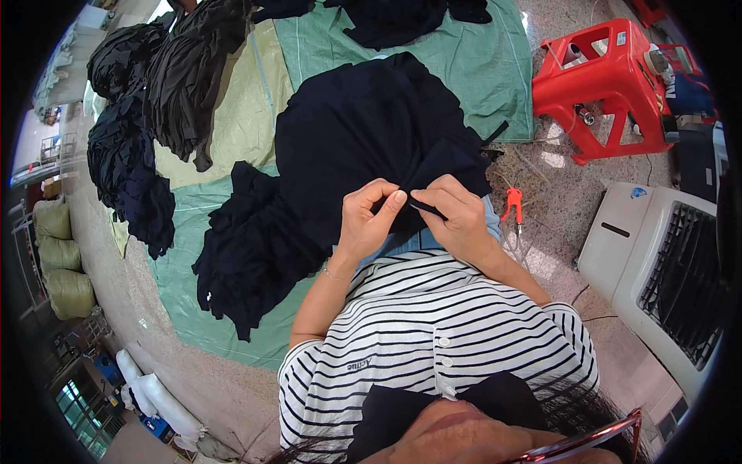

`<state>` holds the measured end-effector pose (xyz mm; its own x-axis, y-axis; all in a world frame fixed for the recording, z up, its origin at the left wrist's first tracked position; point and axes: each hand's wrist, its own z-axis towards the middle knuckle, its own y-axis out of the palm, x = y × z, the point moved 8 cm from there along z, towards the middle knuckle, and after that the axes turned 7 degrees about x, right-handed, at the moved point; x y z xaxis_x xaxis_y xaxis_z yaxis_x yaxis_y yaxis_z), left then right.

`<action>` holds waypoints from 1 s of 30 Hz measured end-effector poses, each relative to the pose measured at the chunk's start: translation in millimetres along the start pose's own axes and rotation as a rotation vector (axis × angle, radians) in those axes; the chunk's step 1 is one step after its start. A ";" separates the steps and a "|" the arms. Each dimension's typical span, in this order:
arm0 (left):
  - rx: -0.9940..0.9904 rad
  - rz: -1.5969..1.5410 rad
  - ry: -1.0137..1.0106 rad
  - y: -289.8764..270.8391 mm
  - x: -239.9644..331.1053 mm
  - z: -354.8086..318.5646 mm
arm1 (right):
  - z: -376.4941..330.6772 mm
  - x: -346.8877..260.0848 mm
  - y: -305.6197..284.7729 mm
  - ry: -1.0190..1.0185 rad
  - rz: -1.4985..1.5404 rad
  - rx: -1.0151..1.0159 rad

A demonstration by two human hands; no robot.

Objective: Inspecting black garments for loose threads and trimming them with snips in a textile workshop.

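Observation:
Dark navy fabric (pixel 363 116) lies spread over my lap, gathered into folds that run up to my fingers. My left hand (pixel 369 216) pinches an edge of this fabric between thumb and fingertips. Close beside it, my right hand (pixel 456 210) also grips the edge, with a dark strip of cloth passing under its curled fingers. The two hands almost touch at the pinched spot. Whether a small tool is hidden in the fingers cannot be made out. A heap of navy fabric pieces (pixel 259 240) rests to the left, against the cloth on my lap.
Green and yellow woven sheets (pixel 224 332) cover the floor. Dark garment piles (pixel 197 73) lie at the far left. On the right stand a red plastic stool (pixel 576 85) and a white air cooler (pixel 618 240). A red air blow gun (pixel 513 203) hangs by my right side.

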<state>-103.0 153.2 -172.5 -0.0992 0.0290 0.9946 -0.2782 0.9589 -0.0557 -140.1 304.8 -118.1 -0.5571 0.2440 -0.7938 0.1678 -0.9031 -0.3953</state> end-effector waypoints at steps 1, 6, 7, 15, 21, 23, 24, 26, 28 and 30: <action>-0.031 -0.013 0.046 3.4 3.5 -0.1 | -0.2 1.6 0.7 0.003 0.001 0.000; -0.088 0.226 0.286 4.6 14.0 -5.1 | -1.5 6.7 1.7 0.017 0.019 -0.006; -0.089 0.227 0.286 4.9 16.7 -5.6 | -1.7 8.7 2.0 0.029 0.021 -0.016; -0.087 0.274 0.336 8.0 27.5 -10.0 | -3.2 16.2 3.6 0.179 0.140 -0.056; -0.088 -0.042 0.025 7.9 -10.5 -7.4 | -20.6 52.9 32.5 0.750 0.780 -0.152; -0.076 -0.089 -0.041 7.2 -17.3 -11.4 | -24.8 58.1 38.5 0.851 0.887 -0.214; -0.083 -0.127 -0.152 7.1 -26.5 -12.2 | -25.0 60.3 39.8 0.893 0.916 -0.248; -0.070 -0.252 -0.285 7.0 -37.0 -11.2 | -21.7 61.9 42.6 0.898 0.902 -0.233; -0.003 -0.337 -0.313 4.6 -36.4 -7.0 | -13.5 60.8 46.6 0.881 0.878 -0.181; 0.049 -0.497 -0.391 -1.3 -31.4 -5.1 | -4.6 44.7 42.7 0.841 0.805 -0.219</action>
<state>-94.7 152.5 -203.2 -0.2856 -0.5302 0.7983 -0.4234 0.8171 0.3912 -154.1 278.8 -172.6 0.4687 -0.1370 -0.8727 0.4073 -0.8432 0.3510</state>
